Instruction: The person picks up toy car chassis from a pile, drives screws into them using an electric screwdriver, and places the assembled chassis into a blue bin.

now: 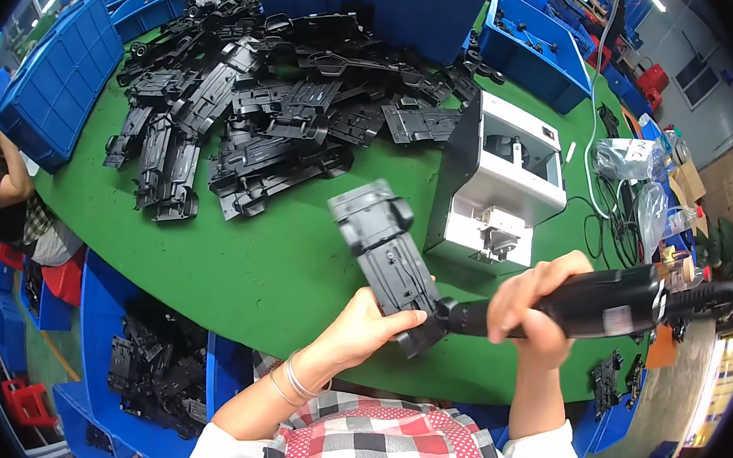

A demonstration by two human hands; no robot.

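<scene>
A black plastic toy car chassis (394, 266) is tilted above the green table, its molded underside up. My left hand (362, 327) is closed round its near end, with the thumb lying on top. My right hand (534, 306) wraps round a black electric screwdriver (604, 302) held nearly level. The driver's tip meets the near right edge of the chassis beside my left thumb; the bit and any screw there are too small to make out. Just beyond my right hand stands a white and black machine (502, 184) with an open front, apparently a screw feeder.
A big heap of black chassis (286, 105) covers the far part of the green table (240, 279). Blue bins (66, 81) stand around it, and one at lower left (222, 372) holds more parts. Cables and plastic bags (626, 158) lie at right. Another person (0, 174) sits far left.
</scene>
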